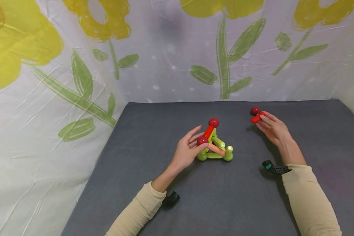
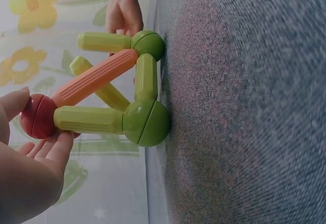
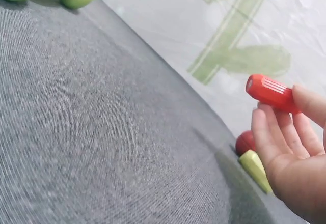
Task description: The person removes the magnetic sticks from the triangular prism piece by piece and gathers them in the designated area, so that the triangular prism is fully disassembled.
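Over the grey worktop (image 1: pixel 224 200), the person's left hand (image 1: pixel 184 153) has its grip drawn in on a dark red ball (image 1: pixel 202 141), at a raised corner of a frame (image 1: pixel 214 156) of mostly green rods and balls. An orange rod (image 1: pixel 216 149) slants from it to a green ball (image 1: pixel 228 157); a bright red rod (image 1: pixel 208 131) joins it to a 2nd red ball (image 1: pixel 213 122). Well apart, the right hand (image 1: pixel 272 131) pinches a loose red rod (image 1: pixel 256 118) in the air, its grip no wider than the rod. Beyond, a 3rd red ball (image 1: pixel 255 110) and a yellow-green rod (image 3: pixel 255 170) lie near each other; I can't tell if they touch.
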`<state>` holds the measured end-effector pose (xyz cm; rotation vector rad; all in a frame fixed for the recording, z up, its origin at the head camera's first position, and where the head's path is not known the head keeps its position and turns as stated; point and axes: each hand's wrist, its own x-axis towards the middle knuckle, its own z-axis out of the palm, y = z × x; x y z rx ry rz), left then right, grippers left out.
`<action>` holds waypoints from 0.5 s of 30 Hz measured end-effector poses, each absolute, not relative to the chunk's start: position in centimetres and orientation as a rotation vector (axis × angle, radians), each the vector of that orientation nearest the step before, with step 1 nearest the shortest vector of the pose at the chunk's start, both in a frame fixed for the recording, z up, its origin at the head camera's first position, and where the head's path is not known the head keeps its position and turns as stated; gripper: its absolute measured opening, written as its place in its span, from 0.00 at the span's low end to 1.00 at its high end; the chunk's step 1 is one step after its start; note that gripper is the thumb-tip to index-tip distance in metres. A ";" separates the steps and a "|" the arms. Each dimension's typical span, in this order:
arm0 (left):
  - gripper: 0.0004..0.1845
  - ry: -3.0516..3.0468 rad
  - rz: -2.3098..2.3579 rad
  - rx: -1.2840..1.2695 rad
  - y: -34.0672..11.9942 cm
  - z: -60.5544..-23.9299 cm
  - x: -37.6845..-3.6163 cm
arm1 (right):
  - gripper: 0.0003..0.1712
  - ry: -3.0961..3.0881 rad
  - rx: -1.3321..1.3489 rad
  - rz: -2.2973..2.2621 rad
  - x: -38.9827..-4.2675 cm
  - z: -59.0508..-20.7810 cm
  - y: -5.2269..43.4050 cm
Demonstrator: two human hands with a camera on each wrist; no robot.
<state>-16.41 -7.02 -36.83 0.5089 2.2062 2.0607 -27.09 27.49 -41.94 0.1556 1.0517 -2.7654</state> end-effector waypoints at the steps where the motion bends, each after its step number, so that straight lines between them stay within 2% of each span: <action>1: 0.34 2.206 2.060 0.509 -7.1 -36.8 -16.4 | 0.11 1.048 0.168 -2.773 -27.1 -42.0 27.6; 8: 0.34 2.213 2.046 0.502 -7.0 -36.7 -16.3 | 0.11 1.001 0.307 -2.838 -27.0 -42.6 28.1; 15: 0.34 2.210 2.050 0.503 -7.1 -36.8 -16.4 | 0.16 1.000 0.466 -2.887 -27.0 -42.8 28.4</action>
